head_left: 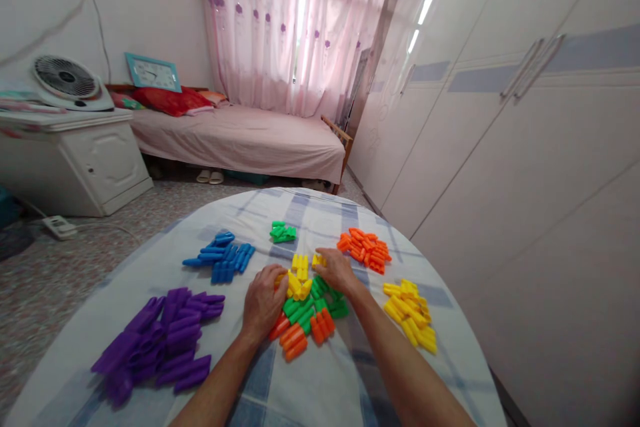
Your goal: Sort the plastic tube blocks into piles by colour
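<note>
Both my hands rest on a mixed heap of plastic pegs (306, 310) in the middle of a round table (310, 387) covered with a checked cloth. My left hand (263, 302) lies curled over the heap's left side, touching yellow and orange pegs. My right hand (334, 269) pinches a yellow peg (317, 259) at the heap's far edge. Sorted piles lie around: purple pegs (160, 340) at the near left, blue pegs (223, 256) at the far left, green pegs (283, 232) at the back, orange pegs (365, 248) at the far right, yellow pegs (411, 313) at the right.
A white wardrobe (500, 120) fills the right wall. Behind the table stand a pink bed (240, 137) with red pillows, a white cabinet (95, 160) carrying a fan (67, 80), and a curtained window (290, 27). A power strip (59, 226) lies on the floor.
</note>
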A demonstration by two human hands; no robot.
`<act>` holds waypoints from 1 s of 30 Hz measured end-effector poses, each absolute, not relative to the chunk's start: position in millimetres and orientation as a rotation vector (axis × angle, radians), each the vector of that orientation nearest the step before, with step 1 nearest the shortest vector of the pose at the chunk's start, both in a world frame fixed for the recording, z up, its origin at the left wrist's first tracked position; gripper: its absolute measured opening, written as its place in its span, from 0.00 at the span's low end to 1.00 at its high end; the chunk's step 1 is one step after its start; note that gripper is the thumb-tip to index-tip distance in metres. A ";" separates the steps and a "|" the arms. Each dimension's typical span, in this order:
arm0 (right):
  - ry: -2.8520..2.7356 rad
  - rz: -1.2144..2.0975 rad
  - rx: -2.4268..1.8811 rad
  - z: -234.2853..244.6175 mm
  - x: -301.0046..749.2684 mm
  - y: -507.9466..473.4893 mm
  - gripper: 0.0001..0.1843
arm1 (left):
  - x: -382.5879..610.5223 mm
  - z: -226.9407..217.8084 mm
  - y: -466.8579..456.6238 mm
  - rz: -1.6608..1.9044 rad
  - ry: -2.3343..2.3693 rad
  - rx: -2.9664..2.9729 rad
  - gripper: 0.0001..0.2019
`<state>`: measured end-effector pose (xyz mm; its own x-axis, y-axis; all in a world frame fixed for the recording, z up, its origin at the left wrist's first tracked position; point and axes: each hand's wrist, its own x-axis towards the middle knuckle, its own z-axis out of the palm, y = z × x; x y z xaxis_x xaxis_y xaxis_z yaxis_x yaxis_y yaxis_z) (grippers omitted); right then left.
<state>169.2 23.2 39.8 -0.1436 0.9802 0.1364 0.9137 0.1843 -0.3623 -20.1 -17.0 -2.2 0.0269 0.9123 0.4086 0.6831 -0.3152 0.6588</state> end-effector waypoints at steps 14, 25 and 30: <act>-1.285 -0.031 -1.783 45.7 290.6 -70.7 0.24 | -22.2 -6.6 -15.1 1.147 1.641 2.025 0.15; -1.063 0.172 -2.151 16.1 352.2 -118.7 0.28 | -24.4 -9.9 -13.3 1.122 1.613 2.025 0.17; -1.079 0.061 -2.140 19.8 353.2 -118.0 0.31 | -23.1 -9.2 -14.6 1.147 1.627 2.031 0.16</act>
<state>353.2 -118.0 19.8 0.6471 0.7146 0.2657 0.6803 -0.3839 -0.6244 -23.1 -14.6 -9.2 0.0419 0.9175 0.3955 0.6807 -0.3160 0.6609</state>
